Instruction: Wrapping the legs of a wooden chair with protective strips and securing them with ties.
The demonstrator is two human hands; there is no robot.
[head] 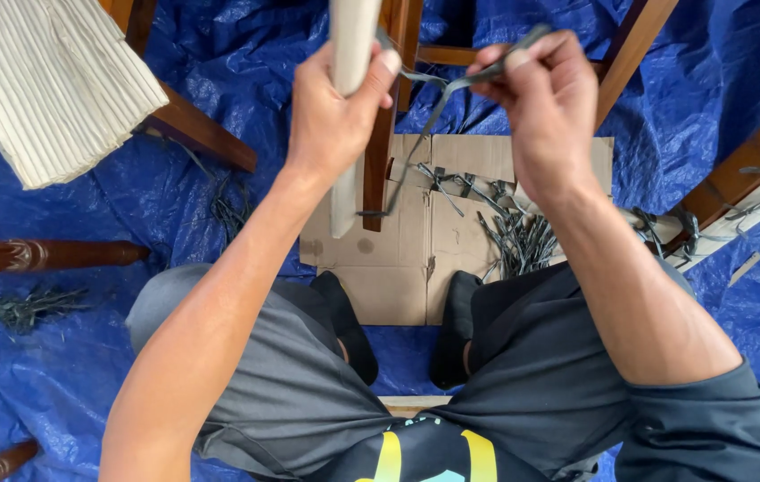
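Seen from the head camera, a pale wooden rail [351, 54] is gripped upright in the left hand [331, 112], while a grey strap [451, 89] is pinched in the right hand [545, 103] just beside it. Both are held above a cardboard sheet [398, 268], where loose strap pieces [514, 236] lie near its right edge.

One head-worn view looks steeply down, close over both raised forearms; knees, cardboard sheet [433, 241] and blue tarp [246, 80] lie below.
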